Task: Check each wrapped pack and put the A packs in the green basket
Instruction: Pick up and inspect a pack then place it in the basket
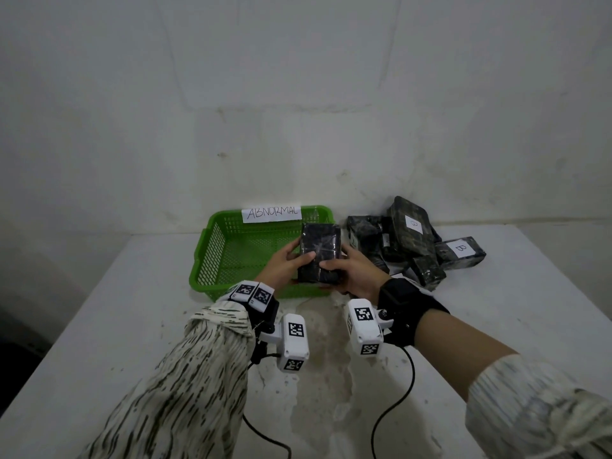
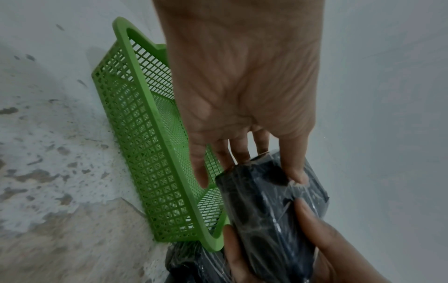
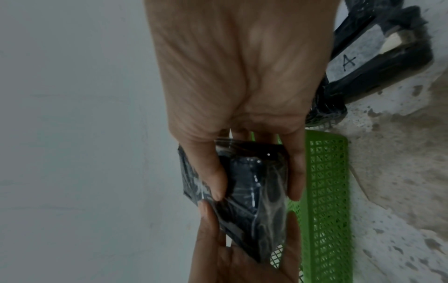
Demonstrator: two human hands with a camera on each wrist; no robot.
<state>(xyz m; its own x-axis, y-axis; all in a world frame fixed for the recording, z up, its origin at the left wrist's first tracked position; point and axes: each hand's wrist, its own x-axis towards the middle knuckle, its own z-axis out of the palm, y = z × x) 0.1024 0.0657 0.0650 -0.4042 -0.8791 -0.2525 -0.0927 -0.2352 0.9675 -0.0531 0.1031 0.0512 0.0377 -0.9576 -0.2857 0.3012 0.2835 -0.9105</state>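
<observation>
While both hands hold one black plastic-wrapped pack above the near right part of the green perforated plastic basket, no label shows on its upturned face, so its letter is unsettled. The left hand and right hand each curl fingers and thumb round its near end. Nothing lies in the basket, so sorting seems barely begun. The heap of wrapped packs, some marked B and one marked A, waits on the white table to the right.

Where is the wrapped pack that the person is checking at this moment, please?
In the head view the wrapped pack is held up between the left hand and right hand, over the green basket's near right corner.
</observation>
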